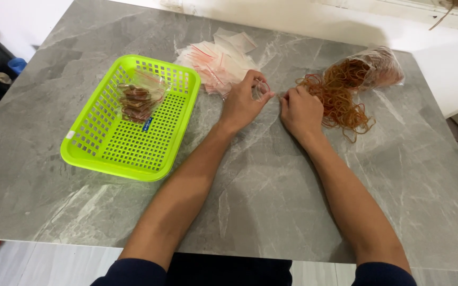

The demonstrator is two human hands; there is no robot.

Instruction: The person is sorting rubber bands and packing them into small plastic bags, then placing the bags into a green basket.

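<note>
A small clear plastic bag [261,90] with a red strip at its mouth is held by the left hand [243,103] near the middle of the grey marble-patterned counter [271,201]. The bag is thin and see-through, so its outline is hard to be seen; only the red line and a faint shine are noticed between the fingers [254,80], which are curled and pinched on its edge. Just to the right, the right hand [300,108] is rested on the counter with the fingers bent inward toward the bag; whether something is gripped in them cannot be told. At the right side of this hand, touching it, a loose heap of brown-orange rubber bands [340,100] is spread, and farther right more bands are kept inside a big transparent bag [377,66]. Behind the left hand, on the far side, a pile of flat empty bags [216,58] of the same kind with red strips is laid. On the left a bright green plastic basket [112,153] with a grid bottom is placed, and inside its far part some filled bags [139,98] with brown bands are lying.
</note>
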